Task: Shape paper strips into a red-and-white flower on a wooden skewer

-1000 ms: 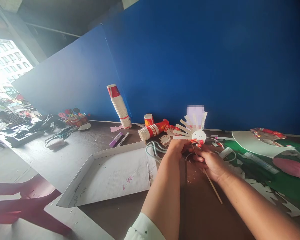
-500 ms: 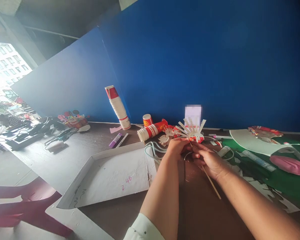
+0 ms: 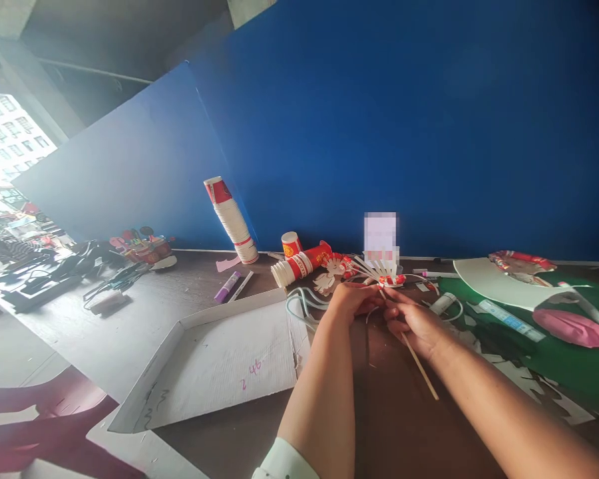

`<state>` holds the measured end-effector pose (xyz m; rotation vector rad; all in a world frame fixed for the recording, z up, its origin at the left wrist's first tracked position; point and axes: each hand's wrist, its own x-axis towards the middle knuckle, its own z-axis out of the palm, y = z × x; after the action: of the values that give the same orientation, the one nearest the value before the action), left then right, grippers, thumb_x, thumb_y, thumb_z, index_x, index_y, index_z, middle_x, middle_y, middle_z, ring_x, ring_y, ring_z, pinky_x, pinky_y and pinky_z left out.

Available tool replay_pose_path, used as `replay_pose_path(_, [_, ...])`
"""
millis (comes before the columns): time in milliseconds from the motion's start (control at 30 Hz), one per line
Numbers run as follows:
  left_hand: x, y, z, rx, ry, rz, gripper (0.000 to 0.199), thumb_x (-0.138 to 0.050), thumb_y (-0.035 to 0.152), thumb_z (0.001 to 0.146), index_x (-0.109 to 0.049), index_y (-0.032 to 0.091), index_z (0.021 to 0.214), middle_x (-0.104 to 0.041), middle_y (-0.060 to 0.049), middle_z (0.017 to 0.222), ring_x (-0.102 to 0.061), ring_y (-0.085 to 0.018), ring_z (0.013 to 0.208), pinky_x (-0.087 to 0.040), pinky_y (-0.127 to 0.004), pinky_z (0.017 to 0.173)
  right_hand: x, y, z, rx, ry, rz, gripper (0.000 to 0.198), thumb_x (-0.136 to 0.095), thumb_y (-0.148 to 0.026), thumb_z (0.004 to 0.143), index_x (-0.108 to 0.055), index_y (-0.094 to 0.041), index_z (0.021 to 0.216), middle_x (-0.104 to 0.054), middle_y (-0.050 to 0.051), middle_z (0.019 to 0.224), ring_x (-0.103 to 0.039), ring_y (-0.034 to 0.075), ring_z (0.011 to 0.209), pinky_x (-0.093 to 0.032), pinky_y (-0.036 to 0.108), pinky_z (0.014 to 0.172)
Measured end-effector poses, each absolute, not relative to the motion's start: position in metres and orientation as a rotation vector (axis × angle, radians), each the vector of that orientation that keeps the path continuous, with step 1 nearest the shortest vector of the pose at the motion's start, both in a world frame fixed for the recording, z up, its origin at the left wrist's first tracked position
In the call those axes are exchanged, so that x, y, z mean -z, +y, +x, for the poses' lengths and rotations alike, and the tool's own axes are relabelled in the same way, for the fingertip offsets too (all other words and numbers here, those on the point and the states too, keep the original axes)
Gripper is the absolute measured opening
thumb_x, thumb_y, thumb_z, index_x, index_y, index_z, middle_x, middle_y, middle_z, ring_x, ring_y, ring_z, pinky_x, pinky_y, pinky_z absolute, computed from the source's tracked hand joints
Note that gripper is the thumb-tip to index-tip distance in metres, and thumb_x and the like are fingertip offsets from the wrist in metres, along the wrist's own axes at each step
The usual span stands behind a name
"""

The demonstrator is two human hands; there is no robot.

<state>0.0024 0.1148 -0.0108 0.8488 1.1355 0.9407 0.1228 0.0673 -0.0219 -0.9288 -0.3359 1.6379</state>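
Both hands pinched on the craft: left hand [image 3: 352, 299] steadying the cut paper cup [image 3: 385, 274], right hand [image 3: 413, 322] gripping the wooden stick [image 3: 419, 366], near the table's [image 3: 404, 426] far edge. Better held level, stick centred, strips uncrushed.

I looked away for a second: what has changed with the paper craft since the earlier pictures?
The paper-cup fan on its wooden stick has tipped away, from facing the camera to almost flat. Left hand and right hand keep holding it; the cardboard tray stays put.
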Motion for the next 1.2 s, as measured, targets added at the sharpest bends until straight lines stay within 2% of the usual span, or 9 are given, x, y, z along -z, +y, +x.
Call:
replay_pose_path(133, [0.011, 0.119, 0.0, -1.088, 1.201, 0.792, 0.033, -0.073, 0.043, 0.069, -0.065, 0.012, 0.075, -0.065, -0.007, 0.071, -0.06, -0.012, 0.06, -0.053, -0.024, 0.06, 0.026, 0.072, 0.126, -1.65, -0.318, -0.947, 0.039, -0.048, 0.005, 0.07, -0.062, -0.022, 0.096, -0.062, 0.002, 0.072, -0.045, 0.004, 0.04, -0.024, 0.007, 0.026])
replay_pose_path(233, [0.014, 0.126, 0.0, -1.189, 1.289, 0.763, 0.035, -0.069, 0.048, 0.072, -0.063, 0.013, 0.077, -0.064, -0.006, 0.07, -0.059, -0.013, 0.06, -0.052, -0.025, 0.058, 0.024, 0.071, 0.125, -1.637, -0.288, -0.973, 0.039, -0.048, 0.006, 0.071, -0.061, -0.021, 0.096, -0.062, 0.003, 0.072, -0.045, 0.004, 0.04, -0.024, 0.007, 0.025])
replay_pose_path(467, [0.024, 0.134, 0.001, -1.321, 1.312, 0.796, 0.016, -0.066, 0.029, 0.076, -0.063, 0.015, 0.07, -0.056, 0.0, 0.056, -0.053, -0.009, 0.051, -0.051, -0.023, 0.057, 0.019, 0.065, 0.121, -1.642, -0.288, -0.994, 0.037, -0.047, 0.006, 0.072, -0.061, -0.019, 0.095, -0.065, 0.005, 0.07, -0.048, 0.004, 0.039, -0.026, 0.007, 0.024])
replay_pose_path(633, [0.025, 0.134, 0.002, -1.343, 1.299, 0.768, 0.015, -0.062, 0.021, 0.077, -0.061, 0.014, 0.064, -0.06, -0.002, 0.058, -0.056, -0.01, 0.052, -0.053, -0.026, 0.061, 0.018, 0.058, 0.114, -1.652, -0.312, -1.098, 0.027, -0.054, 0.003, 0.071, -0.062, -0.014, 0.09, -0.069, 0.009, 0.07, -0.061, 0.01, 0.049, -0.046, 0.013, 0.036])
replay_pose_path(733, [0.022, 0.133, 0.002, -1.322, 1.291, 0.749, 0.013, -0.061, 0.018, 0.077, -0.06, 0.014, 0.065, -0.061, -0.002, 0.059, -0.059, -0.011, 0.055, -0.054, -0.025, 0.061, 0.013, 0.051, 0.104, -1.681, -0.321, -1.162, 0.02, -0.052, 0.0, 0.074, -0.063, -0.013, 0.085, -0.069, 0.008, 0.066, -0.062, 0.011, 0.049, -0.05, 0.016, 0.039])
replay_pose_path(867, [0.016, 0.127, 0.001, -1.23, 1.269, 0.768, 0.013, -0.059, 0.01, 0.074, -0.058, 0.015, 0.062, -0.062, -0.003, 0.061, -0.061, -0.012, 0.058, -0.053, -0.024, 0.059, 0.009, 0.047, 0.094, -1.66, -0.375, -1.114, 0.017, -0.053, -0.003, 0.076, -0.065, -0.013, 0.083, -0.069, 0.006, 0.067, -0.062, 0.009, 0.051, -0.048, 0.014, 0.037])
replay_pose_path(1033, [0.011, 0.118, -0.003, -1.103, 1.238, 0.868, 0.015, -0.058, 0.007, 0.072, -0.06, 0.014, 0.059, -0.06, -0.002, 0.057, -0.055, -0.009, 0.05, -0.049, -0.021, 0.054, 0.014, 0.051, 0.093, -1.56, -0.437, -1.066, 0.014, -0.057, -0.006, 0.078, -0.065, -0.017, 0.082, -0.064, 0.0, 0.065, -0.058, 0.006, 0.049, -0.047, 0.012, 0.038])
replay_pose_path(1200, [0.013, 0.118, -0.006, -1.066, 1.257, 0.924, 0.006, -0.067, 0.016, 0.07, -0.065, 0.013, 0.066, -0.05, 0.003, 0.05, -0.039, -0.004, 0.04, -0.034, -0.017, 0.042, 0.02, 0.056, 0.097, -1.557, -0.417, -1.0, 0.009, -0.06, -0.011, 0.08, -0.065, -0.017, 0.083, -0.063, 0.0, 0.066, -0.056, 0.004, 0.049, -0.046, 0.011, 0.037])
